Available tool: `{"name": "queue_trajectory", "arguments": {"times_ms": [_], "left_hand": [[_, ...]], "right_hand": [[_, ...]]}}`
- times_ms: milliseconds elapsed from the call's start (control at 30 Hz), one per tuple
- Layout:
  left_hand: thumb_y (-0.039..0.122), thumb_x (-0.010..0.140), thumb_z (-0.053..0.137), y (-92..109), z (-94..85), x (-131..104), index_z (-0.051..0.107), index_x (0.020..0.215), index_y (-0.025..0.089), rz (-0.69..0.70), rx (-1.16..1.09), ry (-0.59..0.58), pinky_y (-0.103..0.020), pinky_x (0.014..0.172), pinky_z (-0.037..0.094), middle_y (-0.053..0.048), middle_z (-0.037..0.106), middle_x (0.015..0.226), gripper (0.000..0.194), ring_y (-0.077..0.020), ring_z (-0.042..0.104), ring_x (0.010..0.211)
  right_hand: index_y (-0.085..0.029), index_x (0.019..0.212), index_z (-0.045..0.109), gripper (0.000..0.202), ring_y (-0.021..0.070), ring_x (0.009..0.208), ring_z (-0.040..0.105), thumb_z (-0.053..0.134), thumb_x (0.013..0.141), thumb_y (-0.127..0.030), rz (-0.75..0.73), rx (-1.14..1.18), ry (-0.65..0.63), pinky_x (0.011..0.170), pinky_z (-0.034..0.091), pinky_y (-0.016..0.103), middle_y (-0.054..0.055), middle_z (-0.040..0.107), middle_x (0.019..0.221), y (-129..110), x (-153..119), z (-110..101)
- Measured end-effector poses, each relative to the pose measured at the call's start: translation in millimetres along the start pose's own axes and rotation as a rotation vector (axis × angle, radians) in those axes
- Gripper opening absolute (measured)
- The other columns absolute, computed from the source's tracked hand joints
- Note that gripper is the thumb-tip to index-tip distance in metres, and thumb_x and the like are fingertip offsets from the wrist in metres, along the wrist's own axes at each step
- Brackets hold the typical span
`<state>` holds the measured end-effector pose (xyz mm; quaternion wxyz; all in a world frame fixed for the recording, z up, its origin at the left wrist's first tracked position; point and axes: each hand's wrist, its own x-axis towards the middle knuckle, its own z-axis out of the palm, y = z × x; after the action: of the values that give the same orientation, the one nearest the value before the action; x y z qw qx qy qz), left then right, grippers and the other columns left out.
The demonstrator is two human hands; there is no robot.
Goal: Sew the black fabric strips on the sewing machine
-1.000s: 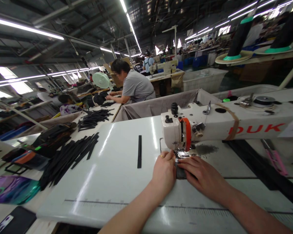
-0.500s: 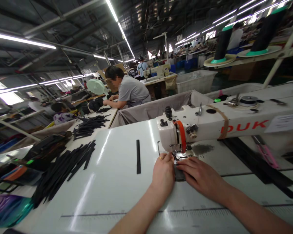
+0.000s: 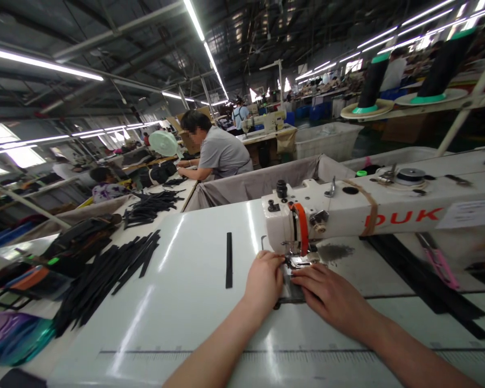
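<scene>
Both my hands are at the needle end of a white sewing machine (image 3: 323,207) with an orange guard. My left hand (image 3: 264,280) is closed just left of the metal presser foot (image 3: 301,262). Its fingertips are pressed together beside a small dark bit, and what they grip is hidden. My right hand (image 3: 331,291) has its fingers stretched out flat at the plate's right front, thumb tucked lower; nothing shows in it. A lone black strip (image 3: 228,261) lies on the pale table (image 3: 194,318) to the left of my hands.
A pile of black strips (image 3: 109,275) covers the table's left side. Longer black strips (image 3: 412,275) and pink-handled scissors (image 3: 440,264) lie under the machine arm. Black thread cones (image 3: 374,81) stand at the upper right. A co-worker (image 3: 224,148) leans over the bench beyond a cloth-lined bin (image 3: 258,183).
My left hand has shifted slightly left, away from the presser foot, leaving a wider gap between the hands. My right hand stays in nearly the same place. The view has tilted a little.
</scene>
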<state>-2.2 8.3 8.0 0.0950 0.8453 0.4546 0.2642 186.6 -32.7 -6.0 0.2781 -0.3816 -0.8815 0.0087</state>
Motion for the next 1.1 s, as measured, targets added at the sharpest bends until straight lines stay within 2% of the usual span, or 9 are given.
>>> {"name": "queue_trajectory", "arguments": {"times_ms": [167,300,467,567,667,767,933,1000,1100], "left_hand": [[0.015,0.091,0.054,-11.3,2.8,17.0,0.068,0.085,0.019,0.028,0.120,-0.040,-0.056,0.109,0.036,-0.007,0.069,0.101,0.015,-0.0275,0.057,0.115],[0.025,0.096,0.051,-30.5,-18.8,2.5,0.069,0.103,0.025,-0.014,0.227,-0.067,-0.065,0.116,0.015,-0.004,0.069,0.119,0.019,-0.0278,0.051,0.128],[0.022,0.096,0.042,-87.2,-62.8,-31.2,0.064,0.122,0.026,-0.258,0.320,-0.102,-0.064,0.114,0.024,-0.004,0.055,0.141,0.034,-0.0295,0.041,0.138],[0.012,0.091,0.040,-101.4,-72.6,-34.6,0.068,0.116,0.021,-0.309,0.389,-0.095,-0.058,0.113,0.033,-0.007,0.055,0.141,0.038,-0.0304,0.040,0.138],[0.010,0.088,0.043,-79.8,-63.0,-25.2,0.069,0.113,0.018,-0.212,0.375,-0.010,-0.054,0.113,0.035,-0.009,0.056,0.139,0.037,-0.0304,0.043,0.136],[0.010,0.089,0.045,-34.5,-45.1,-15.6,0.069,0.109,0.019,-0.087,0.234,0.042,-0.049,0.106,0.044,-0.008,0.066,0.124,0.032,-0.0279,0.054,0.123],[0.019,0.090,0.053,25.7,-24.1,-15.4,0.068,0.074,0.019,-0.112,0.024,0.033,-0.041,0.078,0.050,-0.006,0.067,0.078,0.022,-0.0256,0.061,0.085],[0.025,0.092,0.052,34.5,-17.9,-19.1,0.063,0.066,0.018,-0.171,-0.222,-0.030,-0.036,0.071,0.049,-0.006,0.065,0.072,0.029,-0.0221,0.061,0.076],[0.045,0.094,0.046,37.5,-8.9,-24.8,0.063,0.091,0.017,-0.393,-0.862,-0.289,-0.027,0.048,0.044,-0.006,0.068,0.083,0.033,-0.0145,0.059,0.054]], "right_hand": [[-0.020,0.106,0.067,0.026,0.0213,0.099,0.063,0.051,0.088,-0.010,0.020,0.009,0.008,0.092,0.052,0.039,0.006,0.070,0.105,-6.2,1.8,-6.3],[-0.021,0.102,0.068,0.026,0.0210,0.096,0.064,0.047,0.091,-0.015,0.251,-0.138,0.048,0.086,0.053,0.035,0.007,0.071,0.100,22.5,4.5,-21.4],[-0.019,0.097,0.071,0.029,0.0295,0.089,0.067,0.042,0.092,-0.022,0.485,-0.311,0.057,0.087,0.050,0.048,0.011,0.073,0.085,94.9,17.1,-40.1],[-0.018,0.098,0.072,0.033,0.0299,0.091,0.068,0.040,0.093,-0.026,0.515,-0.343,0.021,0.086,0.050,0.048,0.013,0.074,0.089,106.9,18.0,-35.7],[-0.014,0.104,0.071,0.034,0.0296,0.101,0.066,0.043,0.094,-0.032,0.438,-0.342,-0.043,0.089,0.051,0.046,0.014,0.073,0.103,86.4,1.4,-24.8],[-0.017,0.124,0.064,0.039,0.0294,0.127,0.051,0.047,0.095,-0.037,0.321,-0.350,-0.067,0.104,0.043,0.047,0.009,0.062,0.131,61.4,-25.9,-21.1],[-0.018,0.111,0.069,0.033,0.0319,0.127,0.050,0.042,0.093,-0.015,0.103,-0.468,0.043,0.106,0.038,0.057,0.008,0.070,0.116,46.6,-47.6,-49.0],[-0.017,0.109,0.069,0.037,0.0316,0.113,0.058,0.041,0.086,-0.008,0.084,-0.487,0.050,0.097,0.045,0.054,0.009,0.071,0.109,36.1,-49.0,-62.7],[-0.022,0.111,0.067,0.041,0.0292,0.085,0.065,0.041,0.082,-0.009,0.005,-0.490,0.099,0.074,0.052,0.047,0.009,0.073,0.098,2.6,-61.1,-66.9]]}}
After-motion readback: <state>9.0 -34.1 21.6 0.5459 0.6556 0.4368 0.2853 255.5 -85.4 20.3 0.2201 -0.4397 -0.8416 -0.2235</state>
